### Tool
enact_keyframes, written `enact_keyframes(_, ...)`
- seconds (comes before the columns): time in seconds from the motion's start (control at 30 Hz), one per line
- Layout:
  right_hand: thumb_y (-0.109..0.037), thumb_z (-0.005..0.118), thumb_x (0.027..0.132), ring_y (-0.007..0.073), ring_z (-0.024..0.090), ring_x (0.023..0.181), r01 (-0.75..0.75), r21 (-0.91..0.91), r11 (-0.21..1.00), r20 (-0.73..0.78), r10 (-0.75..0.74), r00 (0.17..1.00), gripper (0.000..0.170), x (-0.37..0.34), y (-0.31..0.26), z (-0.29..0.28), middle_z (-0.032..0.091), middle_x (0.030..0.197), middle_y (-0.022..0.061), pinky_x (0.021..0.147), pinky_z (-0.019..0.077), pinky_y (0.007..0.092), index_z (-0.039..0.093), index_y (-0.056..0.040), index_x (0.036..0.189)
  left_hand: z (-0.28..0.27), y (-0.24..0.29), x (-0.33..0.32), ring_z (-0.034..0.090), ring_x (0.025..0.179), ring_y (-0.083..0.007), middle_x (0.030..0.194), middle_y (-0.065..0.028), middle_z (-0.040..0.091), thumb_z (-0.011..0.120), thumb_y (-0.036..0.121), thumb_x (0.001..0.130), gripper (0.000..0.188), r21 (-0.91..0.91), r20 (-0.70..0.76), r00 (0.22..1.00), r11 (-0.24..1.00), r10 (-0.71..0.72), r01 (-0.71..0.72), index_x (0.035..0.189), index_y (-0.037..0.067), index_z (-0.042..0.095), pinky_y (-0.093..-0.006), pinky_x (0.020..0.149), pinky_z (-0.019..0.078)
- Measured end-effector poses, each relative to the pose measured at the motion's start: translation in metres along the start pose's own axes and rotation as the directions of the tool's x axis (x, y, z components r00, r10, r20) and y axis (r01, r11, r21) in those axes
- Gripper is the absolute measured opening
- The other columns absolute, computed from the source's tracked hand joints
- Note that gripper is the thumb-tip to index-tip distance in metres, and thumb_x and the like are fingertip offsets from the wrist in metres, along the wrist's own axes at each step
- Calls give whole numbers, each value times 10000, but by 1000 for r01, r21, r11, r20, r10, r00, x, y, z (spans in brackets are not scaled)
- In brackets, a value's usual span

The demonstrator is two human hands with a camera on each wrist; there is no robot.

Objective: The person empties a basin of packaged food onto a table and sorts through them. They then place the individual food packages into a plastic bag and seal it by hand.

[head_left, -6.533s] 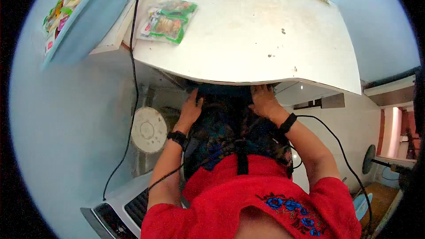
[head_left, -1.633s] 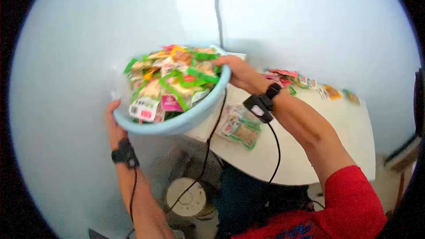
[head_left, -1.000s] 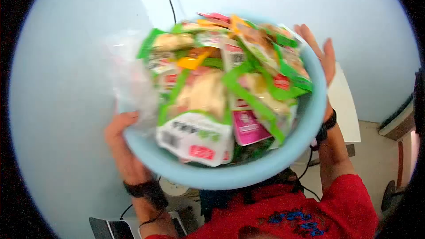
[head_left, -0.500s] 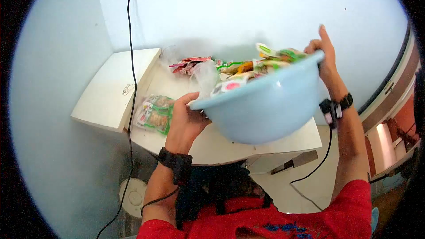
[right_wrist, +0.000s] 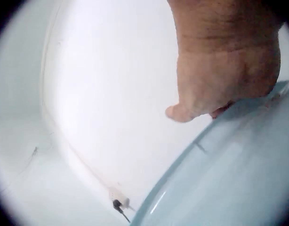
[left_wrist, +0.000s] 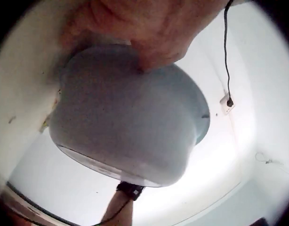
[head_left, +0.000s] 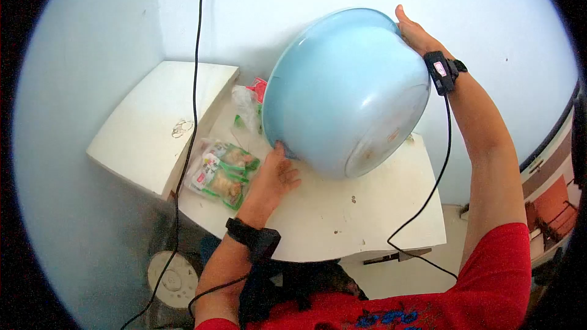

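A light blue plastic basin (head_left: 348,98) is tipped steeply over the white table (head_left: 379,208), its underside facing me and its mouth turned towards the wall. My left hand (head_left: 269,180) holds the lower left rim. Up at the far right rim, my right hand (head_left: 419,35) grips with the thumb sticking up. The left wrist view shows the basin's outer wall (left_wrist: 125,117) below the left hand (left_wrist: 149,28); in the right wrist view the right hand (right_wrist: 224,75) is on the rim. The basin's contents are hidden. Green-and-clear food packets (head_left: 223,174) lie left of it.
Beside the basin, a wispy clear bag (head_left: 246,107) and a red packet (head_left: 259,88) show. A raised white panel (head_left: 162,122) borders the table's left. A black cord (head_left: 194,104) hangs before it; a round stool (head_left: 172,278) stands below.
Both hands picked up the packet-filled basin from the left and carried it rightwards over the table. Since half a second ago it has tipped away from me, hiding the packets inside.
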State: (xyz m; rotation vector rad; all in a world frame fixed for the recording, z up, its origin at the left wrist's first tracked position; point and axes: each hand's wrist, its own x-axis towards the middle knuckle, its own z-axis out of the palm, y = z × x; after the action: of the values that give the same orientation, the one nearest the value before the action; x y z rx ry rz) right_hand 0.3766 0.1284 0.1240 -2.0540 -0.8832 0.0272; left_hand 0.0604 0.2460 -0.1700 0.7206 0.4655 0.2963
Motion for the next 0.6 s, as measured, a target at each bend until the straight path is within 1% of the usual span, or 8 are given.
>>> enact_keyframes(0.07,-630,365,968,327,524,1201,37,174,984,180,-69,981,735,-7,-5,3,519,1292,276,979,457,457,535,8,1291,-1,-2,12,522,1171,-323,1250,-166,540,501,645,909,749,-4,11,1000,1000,20,-20,1353,45,433,-447,984,440)
enact_keyframes(0.17,-540,442,987,230,574,1110,129,21,991,378,-128,917,621,1,1,-10,599,1210,176,929,492,378,559,-4,1278,-9,-1,36,510,1157,-296,1249,-137,536,495,592,941,660,-190,143,980,976,136,-108,1329,60,459,-434,1030,416)
enact_keyframes(0.27,-460,465,1007,153,598,1019,101,-13,995,306,-92,947,525,9,21,-11,641,1133,105,868,515,320,577,-18,1267,-19,2,41,439,1184,-249,1242,-95,452,492,598,944,672,-169,139,985,982,104,-80,1387,104,383,-435,1072,347)
enact_keyframes(0.3,-624,520,909,321,573,1166,117,54,992,303,-128,944,733,9,33,-13,597,1210,237,897,515,455,536,-1,1295,-20,4,39,439,1192,-248,1255,-98,455,491,603,942,687,-139,142,985,987,96,-76,1395,100,375,-437,1081,336)
enact_keyframes(0.37,-525,521,942,290,603,1115,129,92,987,344,-153,926,651,4,69,-27,610,1202,217,881,530,440,521,13,1309,-11,12,25,437,1207,-246,1280,-103,460,488,613,937,716,-78,147,987,995,71,-60,1410,92,360,-442,1100,313)
enact_keyframes(0.47,-497,521,948,282,608,1104,17,112,994,380,-59,923,629,-22,91,-36,613,1202,211,874,534,432,517,16,1312,3,14,17,426,1309,-300,1445,-144,425,434,539,986,680,-28,108,989,995,103,-101,1452,55,322,-427,1108,357)
enact_keyframes(0.57,-469,521,953,274,614,1093,-88,135,987,378,31,925,608,-51,94,-41,615,1202,206,868,538,424,513,20,1314,-9,-7,45,418,1256,-252,1360,-121,437,452,626,946,747,-59,220,960,985,171,-162,1441,80,329,-429,1124,279)
enact_keyframes(0.6,-459,522,955,271,616,1089,-115,149,982,371,53,927,601,-58,95,-41,616,1202,204,866,540,422,512,21,1315,-12,-13,49,447,1227,-253,1348,-124,446,445,627,948,745,-66,220,957,982,189,-179,1433,71,337,-424,1106,310)
